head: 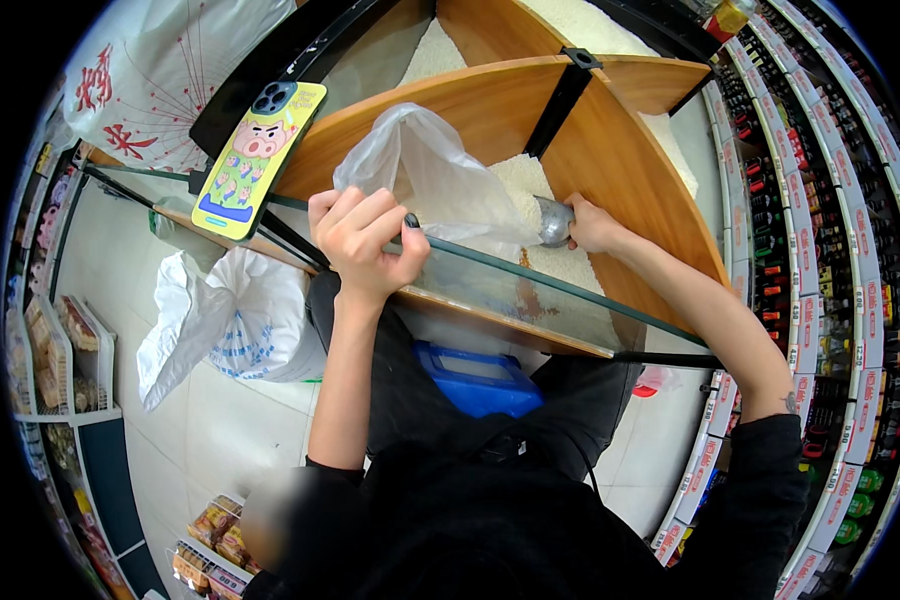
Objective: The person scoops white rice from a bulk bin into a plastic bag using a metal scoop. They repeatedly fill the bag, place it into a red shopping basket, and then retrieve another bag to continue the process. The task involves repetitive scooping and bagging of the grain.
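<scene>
My left hand [367,236] is closed on the near edge of a clear plastic bag [435,165], just above the glass front [540,285] of a wooden bin. The bag's mouth gapes inside the bin. On the right, my right hand [592,225] grips a metal scoop [555,223], its handle mostly hidden by the fingers. White rice grains [516,184] lie around the scoop's front, which reaches to the bag's right side. How much the scoop holds is hard to tell. More rice [566,264] lies behind the glass.
A phone in a yellow pig-print case [262,161] rests at the bin's left corner. Wooden dividers [637,180] separate neighbouring rice compartments. A white sack [259,315] stands on the floor at left, and a blue plastic box [480,379] sits between my legs. Bottle shelves [802,300] line the right.
</scene>
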Motion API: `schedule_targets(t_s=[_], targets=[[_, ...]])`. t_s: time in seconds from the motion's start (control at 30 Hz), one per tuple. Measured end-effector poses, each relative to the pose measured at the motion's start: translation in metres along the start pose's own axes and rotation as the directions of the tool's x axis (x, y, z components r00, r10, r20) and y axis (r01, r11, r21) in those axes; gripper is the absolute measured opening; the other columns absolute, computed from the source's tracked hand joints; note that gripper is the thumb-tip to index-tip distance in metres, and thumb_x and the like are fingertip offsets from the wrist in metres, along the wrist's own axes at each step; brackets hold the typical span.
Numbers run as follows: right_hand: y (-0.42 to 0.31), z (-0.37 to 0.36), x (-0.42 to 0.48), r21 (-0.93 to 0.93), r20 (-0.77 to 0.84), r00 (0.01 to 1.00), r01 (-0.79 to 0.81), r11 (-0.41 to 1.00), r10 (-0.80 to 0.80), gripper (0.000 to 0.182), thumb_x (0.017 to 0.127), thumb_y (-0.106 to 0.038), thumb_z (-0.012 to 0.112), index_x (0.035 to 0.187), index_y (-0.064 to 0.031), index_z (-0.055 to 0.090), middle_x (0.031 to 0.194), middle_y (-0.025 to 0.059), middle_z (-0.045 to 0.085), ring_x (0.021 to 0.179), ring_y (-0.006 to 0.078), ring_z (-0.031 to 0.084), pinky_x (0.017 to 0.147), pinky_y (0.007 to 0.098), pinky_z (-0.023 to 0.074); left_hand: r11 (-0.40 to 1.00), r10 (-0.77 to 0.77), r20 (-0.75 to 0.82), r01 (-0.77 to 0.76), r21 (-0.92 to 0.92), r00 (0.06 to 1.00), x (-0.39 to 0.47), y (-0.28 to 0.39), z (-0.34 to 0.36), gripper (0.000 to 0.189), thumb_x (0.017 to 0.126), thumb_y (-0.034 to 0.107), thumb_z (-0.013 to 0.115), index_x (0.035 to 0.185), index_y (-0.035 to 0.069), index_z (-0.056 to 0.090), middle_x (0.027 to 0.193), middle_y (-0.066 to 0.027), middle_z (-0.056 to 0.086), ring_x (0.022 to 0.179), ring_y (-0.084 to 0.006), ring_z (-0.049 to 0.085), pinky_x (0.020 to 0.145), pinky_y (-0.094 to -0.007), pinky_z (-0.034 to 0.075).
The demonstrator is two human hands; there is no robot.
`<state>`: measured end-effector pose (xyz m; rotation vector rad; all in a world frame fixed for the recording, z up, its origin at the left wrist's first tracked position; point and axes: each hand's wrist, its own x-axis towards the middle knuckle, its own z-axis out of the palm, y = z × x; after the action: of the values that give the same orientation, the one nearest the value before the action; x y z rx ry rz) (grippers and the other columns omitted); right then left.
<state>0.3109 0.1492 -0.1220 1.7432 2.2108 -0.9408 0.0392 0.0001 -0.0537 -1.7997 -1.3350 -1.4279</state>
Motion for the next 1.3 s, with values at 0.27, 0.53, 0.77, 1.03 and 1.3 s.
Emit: schedule_targets(t_s=[0.27, 0.53, 0.77, 1.03, 1.3], targets=[[-0.009, -0.021, -0.039, 0.337, 0.031, 0.998, 0.046, 0.94, -0.06, 0.04, 0.089, 0.003, 0.033, 0.128, -0.0037, 0.031, 0.076, 0.0071, 0.053, 0.063, 0.0117, 0.048, 0.058, 0.0275, 0.0433, 1.0, -0.007, 0.031, 0.007, -0.004, 0.999, 0.003, 0.003, -0.002, 0.01, 0.054, 0.015, 0.053, 0.051, 0.007, 0.047, 0.054, -0.0009, 0.045, 0.049, -0.0182, 0.039, 0.061, -0.0294, 0.029], [-0.022, -0.054, -0.098, 0.545, -0.078, 0.99, 0.141, 0.827, -0.117, 0.044, 0.09, 0.0, 0.034, 0.132, -0.012, 0.029, 0.07, 0.0022, 0.051, 0.061, 0.0068, 0.045, 0.052, 0.0211, 0.0367, 1.0, -0.021, 0.079, 0.023, -0.018, 0.997, 0.006, 0.007, -0.007, 0.012, 0.057, 0.015, 0.054, 0.052, 0.007, 0.046, 0.056, -0.0014, 0.045, 0.052, -0.0185, 0.041, 0.062, -0.0301, 0.029], [-0.044, -0.085, -0.123, 0.486, -0.089, 0.95, 0.304, 0.819, -0.3, 0.042, 0.089, 0.001, 0.035, 0.13, -0.0083, 0.036, 0.084, 0.0043, 0.054, 0.069, 0.0081, 0.05, 0.065, 0.0233, 0.0424, 1.0, -0.021, 0.075, 0.022, -0.019, 0.997, 0.005, 0.007, -0.007, 0.013, 0.058, 0.015, 0.054, 0.052, 0.007, 0.046, 0.055, -0.0018, 0.045, 0.052, -0.0188, 0.041, 0.062, -0.0302, 0.029], [-0.109, -0.087, -0.112, 0.082, -0.13, 0.82, 0.569, 0.818, -0.557, 0.039, 0.088, -0.002, 0.041, 0.127, -0.0071, 0.043, 0.077, 0.0121, 0.062, 0.066, 0.0151, 0.062, 0.063, 0.0311, 0.0484, 1.0, -0.013, 0.091, 0.013, 0.005, 0.996, 0.004, 0.006, -0.007, 0.015, 0.06, 0.016, 0.053, 0.052, 0.006, 0.046, 0.056, -0.0026, 0.045, 0.052, -0.0195, 0.041, 0.063, -0.0305, 0.029], [-0.135, -0.058, -0.102, -0.749, -0.304, 0.42, 0.449, 0.487, -0.855, 0.049, 0.079, -0.004, 0.055, 0.125, -0.0203, 0.049, 0.06, 0.0092, 0.058, 0.056, 0.0198, 0.062, 0.049, 0.029, 0.0476, 1.0, -0.017, 0.093, 0.017, 0.005, 0.996, 0.005, 0.008, -0.003, 0.016, 0.06, 0.017, 0.053, 0.052, 0.005, 0.045, 0.055, -0.0031, 0.043, 0.052, -0.0199, 0.039, 0.064, -0.0306, 0.029]])
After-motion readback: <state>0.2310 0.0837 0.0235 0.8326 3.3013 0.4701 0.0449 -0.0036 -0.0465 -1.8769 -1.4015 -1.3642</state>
